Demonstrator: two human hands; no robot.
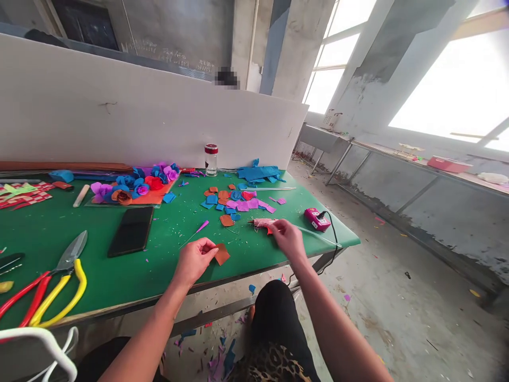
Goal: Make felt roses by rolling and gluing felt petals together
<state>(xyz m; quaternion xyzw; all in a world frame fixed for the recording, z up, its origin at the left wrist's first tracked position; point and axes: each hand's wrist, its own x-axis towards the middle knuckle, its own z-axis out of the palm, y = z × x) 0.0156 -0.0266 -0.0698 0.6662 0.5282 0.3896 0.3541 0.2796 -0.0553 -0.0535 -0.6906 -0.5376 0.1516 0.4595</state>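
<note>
Between thumb and fingers, my left hand (196, 258) pinches a brown paper square (222, 255) above the green table's front edge. My right hand (287, 239) is closed at the rear of a pink glue gun (262, 223), which lies on the table with its nozzle toward the left. A clear glue stick (318, 234) stretches to the right behind that hand. Left of the gun lies another brown square (227, 220). Farther back are blue, brown and purple paper pieces (242, 205). A thin wire with a purple tip (202, 226) rests beyond my left hand.
A black phone (131, 231), pliers with red handles and yellow-handled scissors (71, 254) lie at left. Paper flowers (137, 185) and a red-lidded jar (211, 160) stand near the white partition (159, 111). A pink power box (317, 219) with a black cord sits at the right.
</note>
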